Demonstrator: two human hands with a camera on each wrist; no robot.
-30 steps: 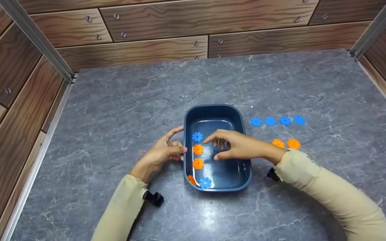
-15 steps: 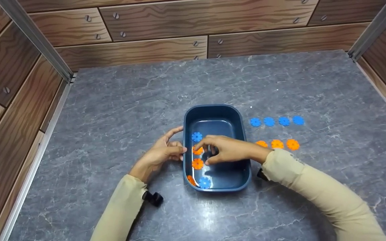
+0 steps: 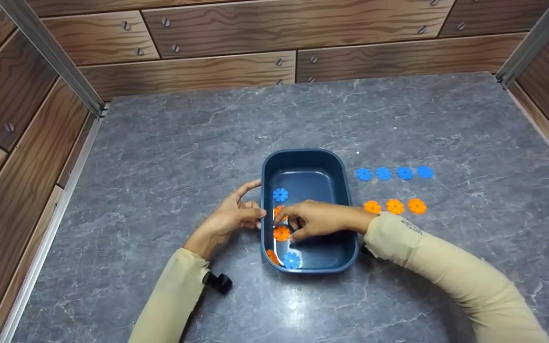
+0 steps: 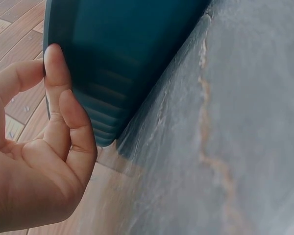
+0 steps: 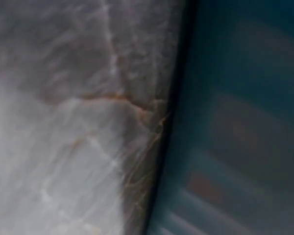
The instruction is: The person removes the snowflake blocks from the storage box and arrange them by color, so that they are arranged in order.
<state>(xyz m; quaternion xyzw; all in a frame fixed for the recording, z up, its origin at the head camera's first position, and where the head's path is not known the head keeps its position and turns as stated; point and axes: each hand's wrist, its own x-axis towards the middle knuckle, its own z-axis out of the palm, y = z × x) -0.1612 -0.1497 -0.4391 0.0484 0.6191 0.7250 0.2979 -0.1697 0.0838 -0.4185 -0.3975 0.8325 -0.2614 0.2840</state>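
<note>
A dark blue plastic tub point(image 3: 310, 271) stands on the table. My left hand point(image 3: 229, 216) grips its left rim, thumb on the edge and fingers against the outer wall; the left wrist view shows this hand point(image 4: 54, 142) at the tub wall point(image 4: 122, 54). My right hand point(image 3: 317, 218) reaches inside over the right rim, thumb and forefinger apart. Its fingertips partly cover an orange notched disc point(image 3: 278, 209). Just below lies another orange disc point(image 3: 281, 233), near the thumb. A blue disc point(image 3: 280, 195) lies above them. A tilted orange disc point(image 3: 271, 256) and a blue disc point(image 3: 292, 260) occupy the near-left corner.
Right of the tub, several blue discs point(image 3: 383, 173) lie in a row, with a row of three orange discs point(image 3: 395, 206) nearer. Wood-patterned walls point(image 3: 231, 28) border the grey table point(image 3: 184, 138). The right wrist view is blurred, showing the tub's outer wall point(image 5: 235, 122).
My right hand has moved left and slightly nearer inside the tub, from beside the orange discs to over one of them. My left hand has stayed on the rim.
</note>
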